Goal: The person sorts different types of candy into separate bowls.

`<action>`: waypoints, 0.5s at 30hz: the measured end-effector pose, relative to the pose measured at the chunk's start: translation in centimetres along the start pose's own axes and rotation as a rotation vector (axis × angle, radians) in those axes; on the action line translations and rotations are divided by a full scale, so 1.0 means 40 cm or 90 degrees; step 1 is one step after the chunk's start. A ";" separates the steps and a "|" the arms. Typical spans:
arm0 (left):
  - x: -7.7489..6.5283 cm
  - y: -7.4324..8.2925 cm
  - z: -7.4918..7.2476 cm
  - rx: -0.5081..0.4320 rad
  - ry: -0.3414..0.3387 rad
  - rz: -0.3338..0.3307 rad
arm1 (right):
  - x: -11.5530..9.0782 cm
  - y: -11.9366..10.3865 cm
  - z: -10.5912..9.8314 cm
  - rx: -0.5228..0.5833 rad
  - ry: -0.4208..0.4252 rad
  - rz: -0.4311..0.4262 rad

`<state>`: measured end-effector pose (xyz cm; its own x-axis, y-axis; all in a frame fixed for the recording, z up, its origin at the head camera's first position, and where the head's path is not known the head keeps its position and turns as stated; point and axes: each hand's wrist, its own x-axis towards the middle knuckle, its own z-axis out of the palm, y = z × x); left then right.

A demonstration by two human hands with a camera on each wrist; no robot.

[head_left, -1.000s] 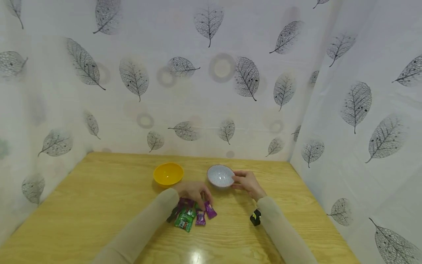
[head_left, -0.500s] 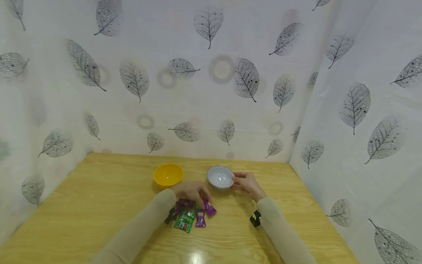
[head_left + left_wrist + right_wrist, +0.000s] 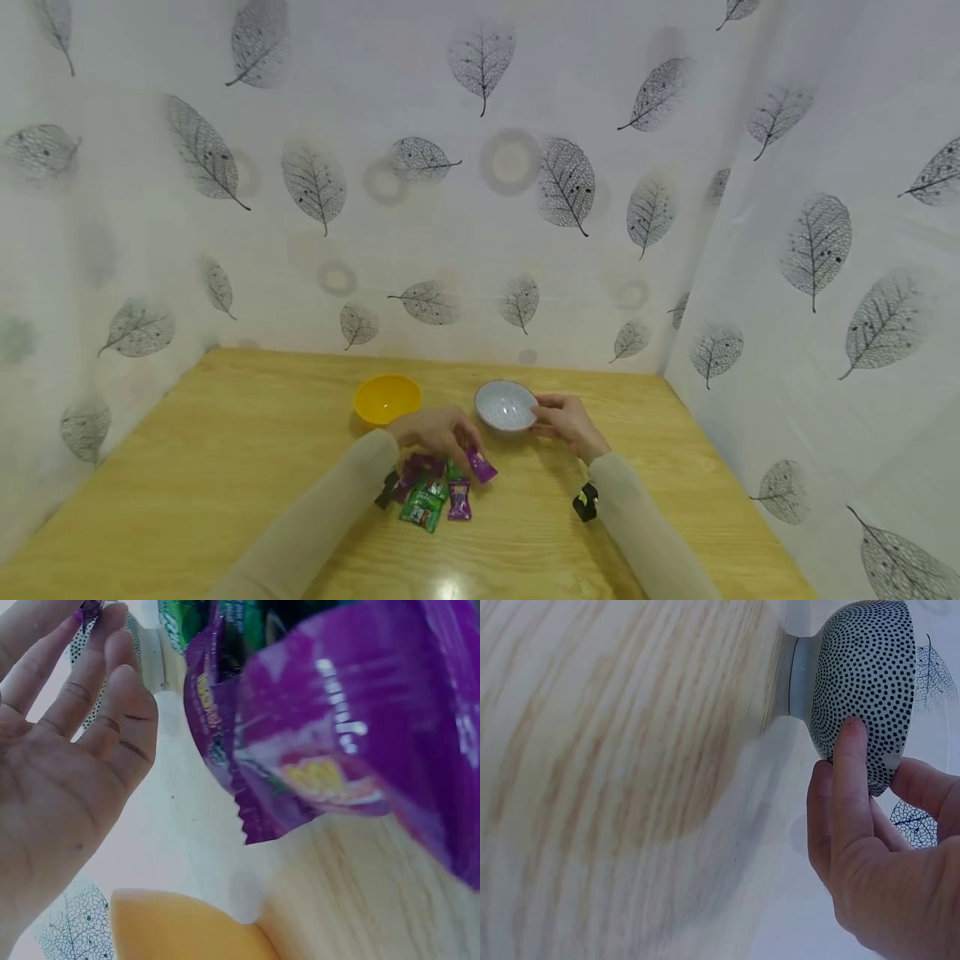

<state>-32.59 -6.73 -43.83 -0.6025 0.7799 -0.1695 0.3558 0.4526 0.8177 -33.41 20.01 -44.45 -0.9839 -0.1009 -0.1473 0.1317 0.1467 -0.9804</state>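
Observation:
My left hand [image 3: 442, 432] is over a small pile of wrapped candies, its fingertips pinching a purple-wrapped candy [image 3: 482, 468] at the pile's right side. In the left wrist view, a scrap of purple wrapper [image 3: 90, 609] shows at the fingertips; other purple candies [image 3: 322, 742] loom close to the camera. My right hand [image 3: 567, 423] holds the right side of a pale bowl [image 3: 506, 407] with a reddish rim. The right wrist view shows the bowl's black-dotted outside [image 3: 866, 679], the thumb at its rim and fingers against its wall. The bowl stands upright on the table.
A yellow bowl [image 3: 387, 402] stands left of the pale one, behind my left hand. Green candies [image 3: 422, 508] and another purple candy [image 3: 459, 500] lie on the wooden table [image 3: 225, 467]. A small black object [image 3: 585, 502] shows beside the right sleeve. Leaf-patterned curtains [image 3: 480, 233] border the table.
My left hand has raised the purple candy slightly from the pile toward the pale bowl. My right hand keeps its hold on the bowl. The head view has shifted slightly.

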 end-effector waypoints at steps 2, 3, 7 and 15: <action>-0.002 0.006 -0.001 0.011 0.020 -0.005 | -0.002 0.001 0.000 0.003 0.004 0.002; -0.002 0.007 -0.002 0.009 0.029 -0.004 | -0.003 0.002 0.000 0.005 0.004 0.002; -0.002 0.016 -0.009 0.002 0.062 -0.002 | -0.007 0.007 -0.003 0.008 0.004 0.000; -0.003 0.027 -0.021 -0.037 0.141 -0.010 | -0.008 0.006 -0.005 0.011 -0.006 -0.014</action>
<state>-32.73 -6.69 -42.47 -0.7520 0.6561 -0.0637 0.3064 0.4335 0.8475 -33.08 20.29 -44.61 -0.9855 -0.1134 -0.1266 0.1121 0.1267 -0.9856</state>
